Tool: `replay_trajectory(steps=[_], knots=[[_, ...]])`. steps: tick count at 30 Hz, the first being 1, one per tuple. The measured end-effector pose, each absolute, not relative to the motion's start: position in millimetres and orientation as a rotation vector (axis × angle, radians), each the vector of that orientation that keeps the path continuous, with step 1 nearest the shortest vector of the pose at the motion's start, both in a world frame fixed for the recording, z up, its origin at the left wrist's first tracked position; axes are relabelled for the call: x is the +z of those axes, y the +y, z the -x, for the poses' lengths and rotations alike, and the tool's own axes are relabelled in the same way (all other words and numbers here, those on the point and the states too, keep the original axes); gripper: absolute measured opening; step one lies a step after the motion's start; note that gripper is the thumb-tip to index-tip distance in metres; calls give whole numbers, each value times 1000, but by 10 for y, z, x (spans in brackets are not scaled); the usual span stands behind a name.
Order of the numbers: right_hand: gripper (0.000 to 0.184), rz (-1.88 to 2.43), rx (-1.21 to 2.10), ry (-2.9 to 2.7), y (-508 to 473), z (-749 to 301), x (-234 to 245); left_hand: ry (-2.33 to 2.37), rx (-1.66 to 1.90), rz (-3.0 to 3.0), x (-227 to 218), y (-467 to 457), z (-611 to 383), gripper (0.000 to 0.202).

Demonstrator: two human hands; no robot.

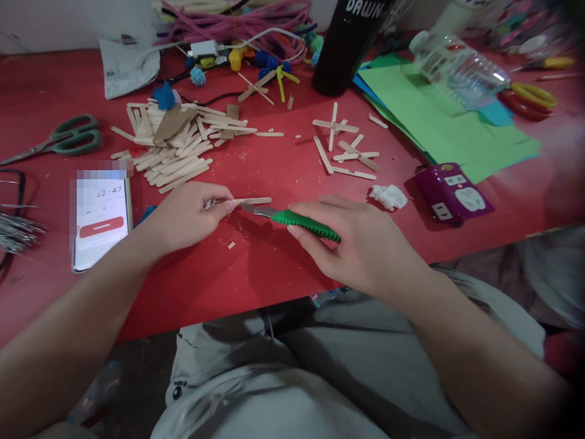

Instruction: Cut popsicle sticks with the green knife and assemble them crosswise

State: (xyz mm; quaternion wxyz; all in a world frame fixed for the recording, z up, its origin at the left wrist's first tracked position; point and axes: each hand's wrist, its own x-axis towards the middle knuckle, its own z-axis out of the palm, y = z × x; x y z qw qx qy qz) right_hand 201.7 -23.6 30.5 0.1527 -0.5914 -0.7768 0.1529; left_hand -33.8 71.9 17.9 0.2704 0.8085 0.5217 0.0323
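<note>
Between its thumb and fingers, my left hand [196, 213] pinches one end of a wooden craft stick [256, 200], which points to the right above the red table. My right hand [351, 238] grips a green-handled utility knife [306, 223] with its fingers closed. The blade reaches left to the stick close to my left fingertips; whether it cuts into the wood I cannot tell. A small wood chip [231, 245] lies on the table below the stick. Behind my left hand is a loose pile of craft sticks [183, 149].
Left are a phone [103, 222], green-handled scissors [75, 137] and thin wires [18, 231]. Crossed sticks [335, 126], crumpled tissue [388, 197] and a purple box [452, 192] lie right. A dark bottle [345, 52], green paper [439, 122] and a clear bottle [466, 67] stand or lie farther back.
</note>
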Motion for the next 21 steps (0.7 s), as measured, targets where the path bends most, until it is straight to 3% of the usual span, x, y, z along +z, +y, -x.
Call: replay_trajectory(steps=[21], knots=[[25, 1678, 146, -2383, -211, -2020, 300, 1358, 48, -2224, 153, 724, 344, 39]])
